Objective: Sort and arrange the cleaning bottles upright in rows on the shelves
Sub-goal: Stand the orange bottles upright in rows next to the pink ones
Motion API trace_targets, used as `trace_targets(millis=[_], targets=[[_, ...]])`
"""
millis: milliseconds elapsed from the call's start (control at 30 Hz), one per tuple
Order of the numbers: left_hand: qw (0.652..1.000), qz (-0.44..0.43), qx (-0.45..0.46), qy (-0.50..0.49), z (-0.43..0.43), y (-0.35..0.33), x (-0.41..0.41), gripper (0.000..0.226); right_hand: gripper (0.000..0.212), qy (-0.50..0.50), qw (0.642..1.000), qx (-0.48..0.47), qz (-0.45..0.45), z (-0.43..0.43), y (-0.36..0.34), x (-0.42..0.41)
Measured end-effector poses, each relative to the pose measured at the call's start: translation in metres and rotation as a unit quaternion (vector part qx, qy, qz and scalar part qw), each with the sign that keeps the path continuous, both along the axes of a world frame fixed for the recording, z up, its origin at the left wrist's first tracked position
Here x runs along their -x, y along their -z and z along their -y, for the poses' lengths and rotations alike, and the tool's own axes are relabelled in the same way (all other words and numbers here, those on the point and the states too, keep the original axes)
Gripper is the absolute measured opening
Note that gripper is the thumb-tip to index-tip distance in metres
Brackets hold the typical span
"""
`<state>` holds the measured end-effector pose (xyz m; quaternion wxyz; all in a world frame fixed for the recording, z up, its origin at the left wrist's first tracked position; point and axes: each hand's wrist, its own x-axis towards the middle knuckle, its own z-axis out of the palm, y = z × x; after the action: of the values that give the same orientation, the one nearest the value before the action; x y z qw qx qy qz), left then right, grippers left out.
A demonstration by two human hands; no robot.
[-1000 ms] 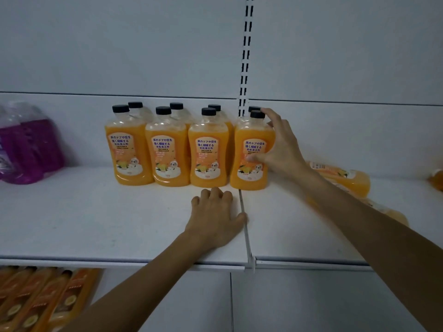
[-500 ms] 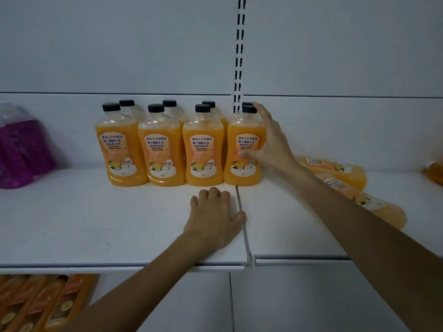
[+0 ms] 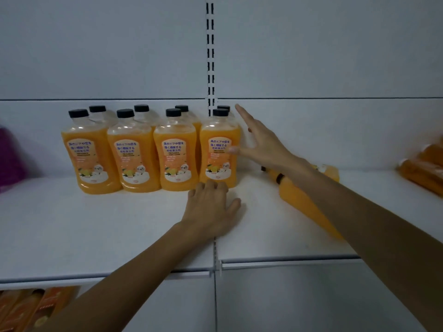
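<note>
Judging by the shelf (image 3: 96, 231), the step in hand is squaring the two rows of upright bottles (image 3: 176, 154) just beyond both hands. The right hand (image 3: 261, 144) is spread wide and grips nothing, its thumb at the end label, while the left hand (image 3: 208, 207) lies flat on the shelf. Next comes grasping one of the lying bottles (image 3: 299, 200) under the right forearm, which hides most of them, and standing it beside the row; the far bottles (image 3: 426, 168) beyond are blurred and cut off.

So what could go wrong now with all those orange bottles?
The right hand is spread wide right beside the end bottle. A bump might tip it, and the standing bottles are packed close, so they could fall like dominoes. Also, a lying bottle sits under the right arm on the shelf; a nudge might roll it toward the front edge.
</note>
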<state>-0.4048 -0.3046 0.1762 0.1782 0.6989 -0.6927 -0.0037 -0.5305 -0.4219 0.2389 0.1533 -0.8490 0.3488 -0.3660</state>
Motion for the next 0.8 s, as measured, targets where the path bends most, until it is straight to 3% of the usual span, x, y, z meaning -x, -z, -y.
trace_targets(millis=[233, 367, 533, 667, 800], targets=[[0.985, -0.151, -0.001, 0.078, 0.053, -0.005, 0.066, 0.048, 0.056, 0.120, 0.986, -0.079, -0.084, 0.040, 0.003, 0.096], [0.953, -0.283, -0.020, 0.110, 0.076, -0.006, 0.097, 0.050, 0.073, 0.129, 0.946, -0.185, -0.232, 0.062, 0.016, 0.126], [0.969, -0.231, -0.060, 0.069, 0.083, 0.000, 0.122, 0.050, 0.094, 0.152, 0.902, -0.224, -0.335, 0.086, 0.013, 0.134], [0.970, -0.224, -0.064, 0.065, 0.087, -0.003, 0.130, 0.047, 0.065, 0.117, 0.904, -0.281, -0.300, 0.089, 0.013, 0.154], [0.973, -0.205, -0.086, 0.068, 0.093, -0.008, 0.147, 0.058, 0.056, 0.152, 0.926, -0.169, -0.302, 0.078, 0.010, 0.166]])
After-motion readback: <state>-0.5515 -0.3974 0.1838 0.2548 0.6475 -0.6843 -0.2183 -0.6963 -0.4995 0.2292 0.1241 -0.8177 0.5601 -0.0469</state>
